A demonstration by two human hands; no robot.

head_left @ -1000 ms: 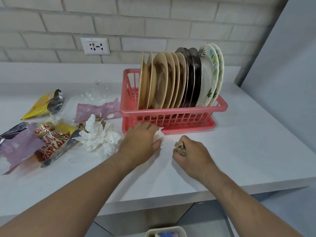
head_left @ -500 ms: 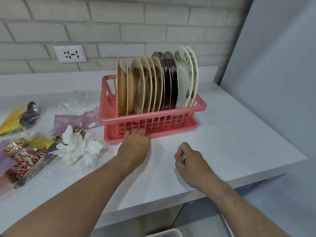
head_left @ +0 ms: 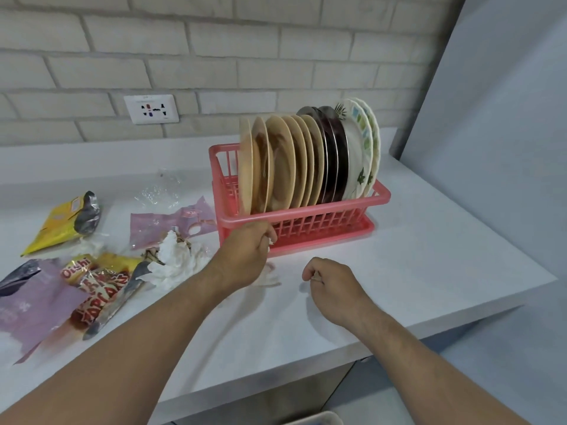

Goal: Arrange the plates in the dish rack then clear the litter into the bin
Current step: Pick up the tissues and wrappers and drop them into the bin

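Observation:
A pink dish rack (head_left: 380, 196) stands on the white counter with several plates (head_left: 306, 161) upright in it: tan, dark and flowered ones. My left hand (head_left: 245, 253) is closed on a white tissue scrap just in front of the rack's left corner. My right hand (head_left: 331, 283) is a fist around a small crumpled brownish paper scrap, right of the left hand. Litter lies to the left: crumpled white tissue (head_left: 175, 262), a red-yellow snack wrapper (head_left: 95, 286), a yellow packet (head_left: 64, 222), pink wrappers (head_left: 165, 222) and clear plastic (head_left: 159, 191).
The bin's rim (head_left: 316, 420) shows at the bottom edge, below the counter's front edge. A wall socket (head_left: 152, 108) sits on the brick wall. A grey panel (head_left: 491, 118) rises on the right.
My left hand has closed around the tissue scrap and lifted slightly by the rack. The right hand kept its paper scrap. The view shifted left and down.

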